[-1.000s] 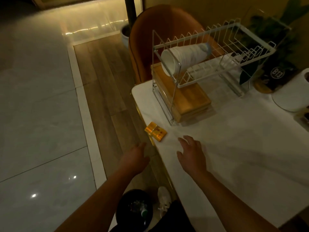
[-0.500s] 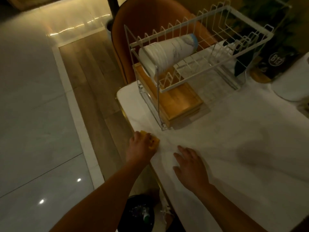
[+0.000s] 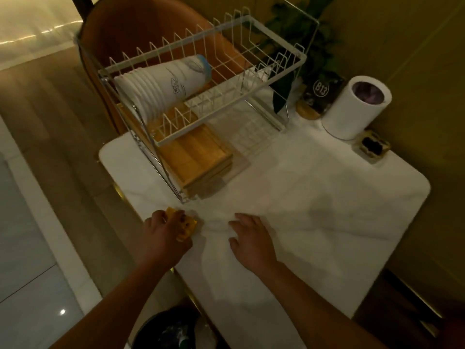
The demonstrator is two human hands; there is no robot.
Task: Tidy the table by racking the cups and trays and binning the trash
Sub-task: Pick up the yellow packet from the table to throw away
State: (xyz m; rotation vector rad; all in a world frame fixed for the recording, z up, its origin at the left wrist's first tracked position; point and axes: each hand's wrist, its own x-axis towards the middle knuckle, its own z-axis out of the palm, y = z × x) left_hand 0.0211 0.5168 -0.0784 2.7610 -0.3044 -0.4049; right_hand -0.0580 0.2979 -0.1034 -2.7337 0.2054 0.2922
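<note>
A small yellow packet (image 3: 186, 226) lies at the left edge of the white table (image 3: 314, 222), and my left hand (image 3: 164, 235) is closed over it, fingers curled on its top. My right hand (image 3: 251, 239) rests flat on the tabletop just to the right, fingers spread, holding nothing. A white wire rack (image 3: 201, 79) stands at the table's far left; a stack of white paper cups (image 3: 163, 84) lies on its side in the upper tier. Wooden trays (image 3: 198, 157) sit stacked in the lower tier.
A black bin (image 3: 173, 328) with trash inside stands on the floor below the table's near-left edge. A white cylindrical container (image 3: 357, 107), a "B13" sign (image 3: 322, 89), a plant and a small dish (image 3: 372, 147) line the back right. An orange chair (image 3: 141, 28) stands behind the rack.
My left hand reached forward onto the yellow packet and closed on it. My right hand stayed flat on the table. The view shifted to show more of the table's right side.
</note>
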